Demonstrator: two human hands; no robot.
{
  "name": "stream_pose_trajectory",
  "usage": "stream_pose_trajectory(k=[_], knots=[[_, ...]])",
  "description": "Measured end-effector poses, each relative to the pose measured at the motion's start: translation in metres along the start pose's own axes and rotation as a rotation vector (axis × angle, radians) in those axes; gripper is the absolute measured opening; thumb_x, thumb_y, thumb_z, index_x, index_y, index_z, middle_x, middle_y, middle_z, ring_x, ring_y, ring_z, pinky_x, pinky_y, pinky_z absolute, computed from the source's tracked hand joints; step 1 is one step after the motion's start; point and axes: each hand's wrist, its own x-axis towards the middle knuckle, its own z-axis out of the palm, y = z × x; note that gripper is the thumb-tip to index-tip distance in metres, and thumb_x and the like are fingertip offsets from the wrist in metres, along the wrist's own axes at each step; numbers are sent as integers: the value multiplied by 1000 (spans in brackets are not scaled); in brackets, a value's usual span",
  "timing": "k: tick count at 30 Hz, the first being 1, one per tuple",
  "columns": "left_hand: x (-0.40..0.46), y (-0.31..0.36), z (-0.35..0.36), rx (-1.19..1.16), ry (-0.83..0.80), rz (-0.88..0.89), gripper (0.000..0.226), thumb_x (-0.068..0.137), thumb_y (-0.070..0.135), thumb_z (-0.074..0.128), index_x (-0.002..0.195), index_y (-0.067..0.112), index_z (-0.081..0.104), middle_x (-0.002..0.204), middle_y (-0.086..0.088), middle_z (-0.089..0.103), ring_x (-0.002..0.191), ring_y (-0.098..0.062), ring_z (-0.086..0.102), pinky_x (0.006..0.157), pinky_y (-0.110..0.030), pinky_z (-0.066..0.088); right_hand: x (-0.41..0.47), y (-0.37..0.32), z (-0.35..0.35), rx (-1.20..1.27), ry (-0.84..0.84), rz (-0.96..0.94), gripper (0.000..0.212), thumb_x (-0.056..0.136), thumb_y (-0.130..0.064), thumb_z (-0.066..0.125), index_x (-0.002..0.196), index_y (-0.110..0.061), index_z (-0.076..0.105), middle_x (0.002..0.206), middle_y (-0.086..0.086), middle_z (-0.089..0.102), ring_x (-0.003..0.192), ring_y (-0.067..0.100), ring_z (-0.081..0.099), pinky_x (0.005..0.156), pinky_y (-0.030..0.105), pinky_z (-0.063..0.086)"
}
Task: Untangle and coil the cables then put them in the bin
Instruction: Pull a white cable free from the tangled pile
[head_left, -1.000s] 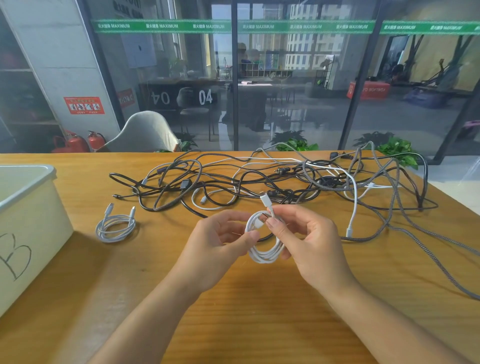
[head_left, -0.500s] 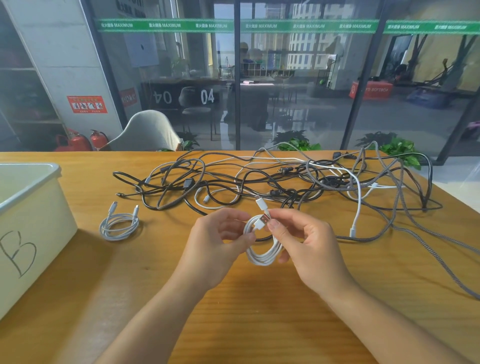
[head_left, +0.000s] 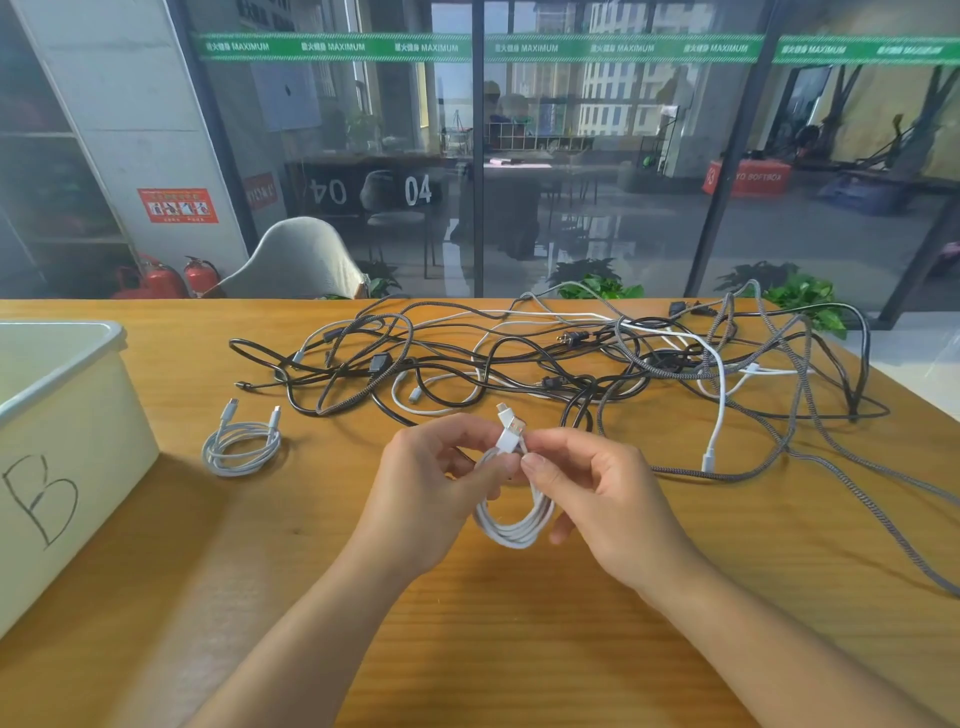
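The thin white rubber-sheathed charging cable, wound into a small coil (head_left: 511, 522), hangs just above the wooden table (head_left: 519, 649) between both hands. It looks light, limp and a little springy, so the loops will likely fan open unless they are pinched where the strands bunch together, at the coil's 12 o'clock, just under the two plugs. That is where it is held: the left hand (head_left: 426, 499) grips the top of the bundle from the 9 o'clock side, and the right hand (head_left: 608, 499) pinches the white plug end (head_left: 508, 434) with thumb and forefinger clamped on it, its other fingers curled behind the loops.

From the coil, a finished grey-white coiled cable (head_left: 241, 447) lies at 9 o'clock, the cream plastic bin marked "B" (head_left: 62, 467) beyond it. The tangle of black, white and braided grey cables (head_left: 597, 364) spreads from 11 to 2 o'clock.

Against the frame half a second ago, the hands sit close to the same spot and the loose plug is drawn tighter against the bundle; the tangle and finished coil are unmoved.
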Motion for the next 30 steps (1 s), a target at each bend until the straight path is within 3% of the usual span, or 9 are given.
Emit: stream_pose_trajectory(k=[6, 10, 12, 16, 20, 23, 26, 30], knots=[[-2, 2, 4, -22, 80, -11, 3, 89, 23, 81, 87, 22, 78, 77, 4, 76, 65, -23, 72, 61, -32, 58, -1, -3, -1, -35, -39, -26, 20, 100, -22, 68, 117, -30, 75, 98, 0, 78, 86, 24, 72, 50, 33, 54], [-1, 0, 5, -33, 133, -33, 8, 89, 23, 81, 85, 18, 76, 73, -2, 75, 65, -29, 72, 64, -50, 60, -1, -5, 0, -36, -51, -2, 22, 100, -25, 68, 120, -31, 74, 93, 2, 76, 69, 17, 68, 50, 33, 52], [1, -2, 2, -40, 191, -39, 12, 87, 25, 82, 84, 17, 75, 72, -3, 74, 63, -26, 72, 63, -52, 59, -1, -6, 1, 5, -83, 32, 26, 99, -24, 69, 124, -30, 71, 89, 2, 75, 65, 16, 66, 51, 34, 52], [4, -7, -2, -29, 234, -47, 13, 86, 25, 83, 85, 17, 74, 74, -1, 73, 62, -20, 73, 58, -44, 58, -2, -8, 4, 108, -136, 96, 32, 99, -16, 69, 128, -27, 66, 86, 3, 73, 66, 20, 65, 51, 33, 51], [4, -8, -1, -75, 164, -67, 7, 90, 24, 80, 95, 21, 75, 85, 3, 76, 67, -19, 74, 61, -29, 57, 0, -8, 4, 167, -101, 124, 30, 99, -12, 68, 126, -26, 66, 87, 6, 74, 71, 20, 69, 57, 32, 55], [3, -7, 2, -190, 99, -96, 9, 97, 23, 71, 105, 20, 75, 99, -2, 78, 76, -23, 77, 70, -34, 62, 3, -8, -1, 192, -19, 136, 25, 101, -11, 65, 122, -23, 67, 89, 9, 76, 72, 20, 69, 58, 33, 57], [3, -6, 4, -227, 94, -85, 13, 99, 14, 67, 107, 19, 76, 101, -3, 78, 78, -24, 76, 71, -35, 62, 3, -8, -4, 182, 13, 144, 18, 99, -21, 69, 117, -23, 69, 87, 8, 77, 71, 19, 69, 55, 35, 56], [1, -5, 4, -253, 30, -108, 15, 98, 19, 69, 111, 20, 76, 102, -3, 79, 80, -21, 75, 74, -29, 59, 3, -4, -1, 112, 21, 129, 28, 93, -21, 78, 119, -25, 68, 91, 4, 78, 75, 16, 73, 53, 31, 53]])
